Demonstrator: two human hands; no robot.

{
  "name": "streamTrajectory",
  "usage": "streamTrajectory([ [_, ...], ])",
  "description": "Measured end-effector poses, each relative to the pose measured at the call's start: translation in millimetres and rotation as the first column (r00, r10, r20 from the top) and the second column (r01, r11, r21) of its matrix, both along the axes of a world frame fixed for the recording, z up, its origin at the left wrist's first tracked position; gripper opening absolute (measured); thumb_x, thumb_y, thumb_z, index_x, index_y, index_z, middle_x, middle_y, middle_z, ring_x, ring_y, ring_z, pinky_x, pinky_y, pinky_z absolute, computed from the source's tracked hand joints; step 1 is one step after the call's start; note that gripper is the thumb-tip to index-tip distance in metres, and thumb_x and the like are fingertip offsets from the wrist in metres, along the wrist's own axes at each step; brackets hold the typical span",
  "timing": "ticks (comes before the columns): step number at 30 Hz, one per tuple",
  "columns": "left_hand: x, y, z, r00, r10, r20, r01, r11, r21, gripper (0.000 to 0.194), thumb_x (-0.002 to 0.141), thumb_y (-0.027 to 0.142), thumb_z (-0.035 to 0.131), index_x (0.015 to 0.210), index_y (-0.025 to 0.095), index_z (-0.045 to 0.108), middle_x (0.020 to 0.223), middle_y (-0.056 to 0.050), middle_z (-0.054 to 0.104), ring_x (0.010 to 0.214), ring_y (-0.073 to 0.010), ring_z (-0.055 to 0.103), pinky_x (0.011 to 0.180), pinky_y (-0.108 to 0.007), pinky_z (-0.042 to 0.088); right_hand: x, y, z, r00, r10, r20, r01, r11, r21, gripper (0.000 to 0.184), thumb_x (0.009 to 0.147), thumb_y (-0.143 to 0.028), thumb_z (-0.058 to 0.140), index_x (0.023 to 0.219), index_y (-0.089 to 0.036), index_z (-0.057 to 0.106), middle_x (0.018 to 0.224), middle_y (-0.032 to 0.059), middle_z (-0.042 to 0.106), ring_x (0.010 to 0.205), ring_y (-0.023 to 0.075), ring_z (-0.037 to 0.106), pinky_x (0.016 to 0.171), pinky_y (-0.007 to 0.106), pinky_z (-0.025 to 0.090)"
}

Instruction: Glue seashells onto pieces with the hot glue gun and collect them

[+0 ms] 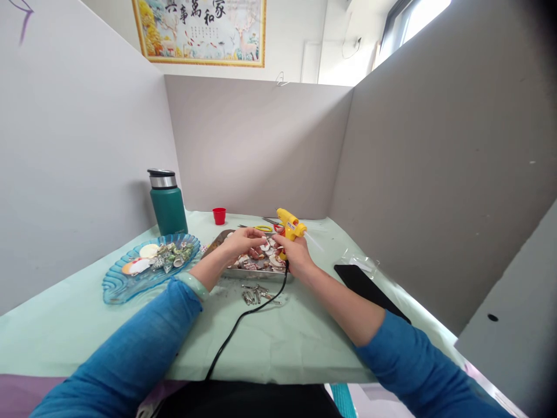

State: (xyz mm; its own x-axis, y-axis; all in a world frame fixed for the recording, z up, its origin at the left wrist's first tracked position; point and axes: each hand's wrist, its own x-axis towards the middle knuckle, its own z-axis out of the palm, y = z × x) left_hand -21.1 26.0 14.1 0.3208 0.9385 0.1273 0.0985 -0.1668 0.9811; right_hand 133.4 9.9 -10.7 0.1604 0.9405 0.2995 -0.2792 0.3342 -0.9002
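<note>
My right hand [296, 254] is wrapped around the handle of a yellow hot glue gun [290, 223]. A clear glue stick [314, 240] pokes out of the gun's back end, and its black cord [246, 313] runs down toward me. Over the metal tray [256, 275], my left hand [243, 244] has its fingers curled together, close to my right fingertips. A small whitish piece shows by those fingertips; whether they pinch it is unclear. Shells and shell pieces [252, 264] fill the tray. Several small metal clips [256, 295] lie in front of it.
At left, a blue shell-shaped dish [116, 285] bears shells, with a green bottle [167, 203] behind it. A red cup [219, 216] and yellow-handled scissors [263, 228] sit beyond the tray. On the right lie a black flat item [368, 290] and clear plastic bags [360, 261]. Grey partitions [256, 145] enclose the table.
</note>
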Motion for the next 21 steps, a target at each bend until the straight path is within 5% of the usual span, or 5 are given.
streamTrajectory([
  [7,-28,-7,33.5,0.940,0.007,-0.342,0.011,0.999,0.049,0.023,0.060,0.028,0.074,0.078,0.014,0.069,0.070,-0.006,0.068,0.061,-0.0153,0.061,0.049,-0.021,0.046,1,-1,0.0,0.999,-0.038,0.008,0.038,0.999,0.000,0.029,0.059,-0.026,0.069,0.083,-0.020,0.055,0.065,-0.0042,0.054,0.057,0.0110,0.051,0.044,0.021,0.040],
  [12,-90,-14,60.1,0.796,0.249,-0.551,-0.139,0.962,0.234,0.021,0.057,0.027,0.072,0.077,0.021,0.075,0.069,-0.003,0.070,0.061,-0.0158,0.061,0.050,-0.020,0.043,0,-4,3.0,0.999,-0.042,0.025,0.042,0.999,-0.024,0.029,0.059,-0.026,0.069,0.083,-0.020,0.055,0.066,-0.0036,0.054,0.058,0.0113,0.052,0.044,0.021,0.040],
  [16,-138,-21,61.8,0.691,0.313,-0.651,-0.224,0.950,0.219,0.024,0.053,0.023,0.072,0.078,0.023,0.075,0.071,-0.001,0.070,0.065,-0.0172,0.063,0.055,-0.020,0.044,-2,-5,2.6,0.996,-0.062,0.065,0.063,0.998,-0.006,0.028,0.059,-0.026,0.069,0.083,-0.019,0.056,0.069,-0.0023,0.056,0.059,0.0112,0.052,0.044,0.021,0.040],
  [21,-166,-13,50.3,0.551,0.393,-0.736,-0.406,0.897,0.175,0.026,0.051,0.020,0.072,0.076,0.021,0.072,0.065,-0.003,0.069,0.057,-0.0187,0.064,0.048,-0.021,0.042,-3,-6,1.7,0.995,-0.056,0.079,0.055,0.998,0.007,0.027,0.061,-0.026,0.069,0.084,-0.019,0.056,0.068,-0.0027,0.055,0.058,0.0109,0.051,0.044,0.021,0.040],
])
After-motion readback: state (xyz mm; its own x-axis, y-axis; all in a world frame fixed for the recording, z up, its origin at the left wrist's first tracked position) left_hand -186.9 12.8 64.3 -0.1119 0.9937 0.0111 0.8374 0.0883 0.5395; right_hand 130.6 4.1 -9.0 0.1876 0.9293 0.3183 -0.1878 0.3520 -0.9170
